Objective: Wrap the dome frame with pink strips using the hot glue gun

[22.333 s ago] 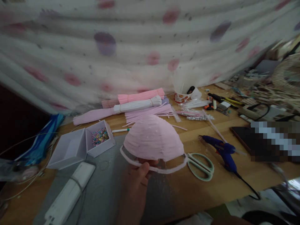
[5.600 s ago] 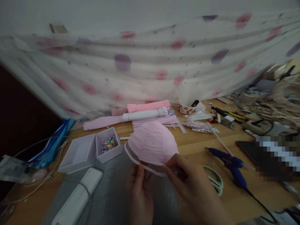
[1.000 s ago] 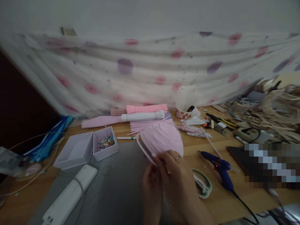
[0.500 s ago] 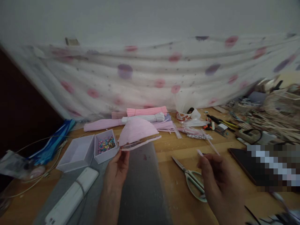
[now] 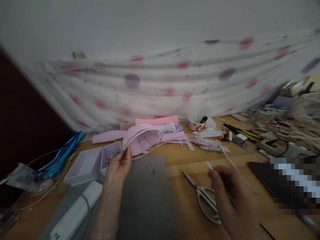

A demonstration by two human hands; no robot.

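Observation:
My left hand point(image 5: 121, 163) pinches the edge of a pale pink dome-shaped piece point(image 5: 136, 138), its hollow inside turned partly toward me and a thin wire-like rim curving round the opening. My right hand point(image 5: 228, 190) is closed, thumb against fingers, on a thin pale pink strip point(image 5: 209, 165). Only the strip's tip shows plainly; a longer pale strip point(image 5: 228, 157) runs behind the hand, and I cannot tell whether the two join. Scissors point(image 5: 200, 191) with pale green handles lie on the table just left of my right hand.
At left stand a white box of coloured beads point(image 5: 113, 154), another white box point(image 5: 83, 163) and a white power strip point(image 5: 77, 210) on a grey mat point(image 5: 147, 200). Bundled pink strips point(image 5: 157, 120) and a paper cup point(image 5: 197, 125) are behind. At right lie a dark tablet-like device point(image 5: 265, 181) and cluttered tools.
My left hand has turned the pink dome, so its hollow underside now faces me more, and moved slightly left. My right hand keeps its pinch on the strip, almost in place.

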